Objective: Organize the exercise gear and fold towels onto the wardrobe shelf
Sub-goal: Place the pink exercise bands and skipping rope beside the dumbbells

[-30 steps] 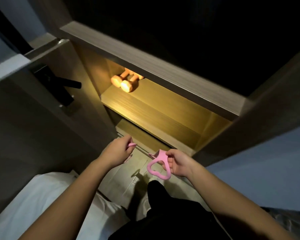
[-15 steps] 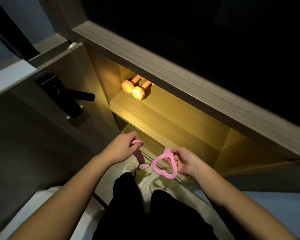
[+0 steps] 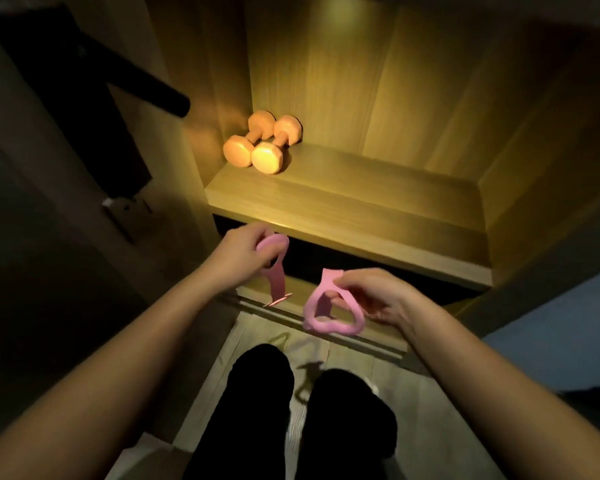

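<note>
Lit wardrobe shelf (image 3: pixel 347 202) bears two dumbbells (image 3: pixel 266 156) at left rear. Left hand (image 3: pixel 241 254) grips a hanging pink strap (image 3: pixel 277 277); right hand (image 3: pixel 374 296) pinches a pink loop (image 3: pixel 321 322).

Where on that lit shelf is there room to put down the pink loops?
The shelf is bare from the dumbbells across to the right wall, and along its whole front edge. Only the back-left corner is crowded: both dumbbells lie side by side by the left wall. The left hand and right hand each hold one of the loops.
</note>
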Demonstrator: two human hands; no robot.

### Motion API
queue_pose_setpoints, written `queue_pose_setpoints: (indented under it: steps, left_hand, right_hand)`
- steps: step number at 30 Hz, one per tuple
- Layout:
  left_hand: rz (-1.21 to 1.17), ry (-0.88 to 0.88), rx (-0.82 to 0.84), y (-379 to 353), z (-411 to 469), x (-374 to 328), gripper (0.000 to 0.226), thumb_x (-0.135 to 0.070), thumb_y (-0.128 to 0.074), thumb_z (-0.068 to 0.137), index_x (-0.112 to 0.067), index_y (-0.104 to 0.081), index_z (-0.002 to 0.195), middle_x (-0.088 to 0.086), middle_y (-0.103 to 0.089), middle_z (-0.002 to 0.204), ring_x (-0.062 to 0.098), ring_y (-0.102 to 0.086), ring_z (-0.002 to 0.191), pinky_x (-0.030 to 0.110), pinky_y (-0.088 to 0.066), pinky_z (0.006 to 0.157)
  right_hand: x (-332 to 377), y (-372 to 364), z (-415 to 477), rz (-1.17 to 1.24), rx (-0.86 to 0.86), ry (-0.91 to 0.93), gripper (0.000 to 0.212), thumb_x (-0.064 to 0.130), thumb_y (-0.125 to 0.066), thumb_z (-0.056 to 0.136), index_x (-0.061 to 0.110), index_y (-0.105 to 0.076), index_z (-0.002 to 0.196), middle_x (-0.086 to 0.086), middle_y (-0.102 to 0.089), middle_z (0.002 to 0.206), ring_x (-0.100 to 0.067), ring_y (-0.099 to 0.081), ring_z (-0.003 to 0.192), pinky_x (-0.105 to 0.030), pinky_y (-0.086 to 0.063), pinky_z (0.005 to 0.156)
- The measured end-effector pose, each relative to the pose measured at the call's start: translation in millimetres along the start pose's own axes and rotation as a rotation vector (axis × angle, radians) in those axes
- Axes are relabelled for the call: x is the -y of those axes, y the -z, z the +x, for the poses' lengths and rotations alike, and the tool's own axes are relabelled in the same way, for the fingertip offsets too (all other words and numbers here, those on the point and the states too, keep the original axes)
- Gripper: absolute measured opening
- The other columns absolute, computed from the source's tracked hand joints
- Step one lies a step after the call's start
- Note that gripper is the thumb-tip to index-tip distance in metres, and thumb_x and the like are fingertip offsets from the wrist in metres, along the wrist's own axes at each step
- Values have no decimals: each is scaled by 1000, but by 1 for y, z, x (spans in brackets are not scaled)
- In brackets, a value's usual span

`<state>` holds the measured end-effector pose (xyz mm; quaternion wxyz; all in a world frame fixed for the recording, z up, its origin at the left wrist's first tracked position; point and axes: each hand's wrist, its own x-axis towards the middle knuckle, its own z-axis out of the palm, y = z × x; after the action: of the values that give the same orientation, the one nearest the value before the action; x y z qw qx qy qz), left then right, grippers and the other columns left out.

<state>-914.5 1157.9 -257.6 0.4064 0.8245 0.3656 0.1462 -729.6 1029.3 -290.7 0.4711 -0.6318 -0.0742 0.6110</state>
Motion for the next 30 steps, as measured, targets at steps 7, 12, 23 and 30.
queue_pose_setpoints:
  steps: [7, 12, 23, 30]
  left_hand:
    - [-432, -12, 11, -20, -49, 23, 23, -14, -56, 95, -19, -59, 117, 4, -71, 88, 18, -60, 70, 28, -53, 68]
    - [-545, -63, 64, -27, -60, 20, 21, -12, -56, 94, -8, -63, 113, 5, -73, 87, 17, -67, 75, 33, -54, 76]
    - [-494, -281, 172, -59, -73, 18, 37, 0, -60, 91, -22, -52, 119, 0, -74, 92, 12, -70, 93, 21, -53, 82]
    - [-403, -303, 287, -71, -79, 27, 66, -8, -72, 82, -34, -42, 134, -9, -69, 99, 8, -65, 103, 23, -55, 83]
  right_hand:
    - [-47, -21, -36, -55, -21, 143, 21, 4, -50, 96, 20, -61, 105, -6, -70, 82, -13, -67, 65, -31, -57, 52]
    - [-43, -20, -62, 237, 42, 73, 12, -5, -49, 94, -8, -59, 101, -20, -69, 77, -20, -69, 61, -25, -57, 47]
    - [-36, -25, -68, 834, 152, -66, 30, -3, -26, 96, 0, -48, 76, -2, -34, 61, -7, -32, 36, -12, -31, 31]
    - [-40, -27, -68, 926, 166, -60, 28, -3, -26, 97, 5, -43, 76, -3, -34, 51, -10, -30, 29, -12, -28, 29]
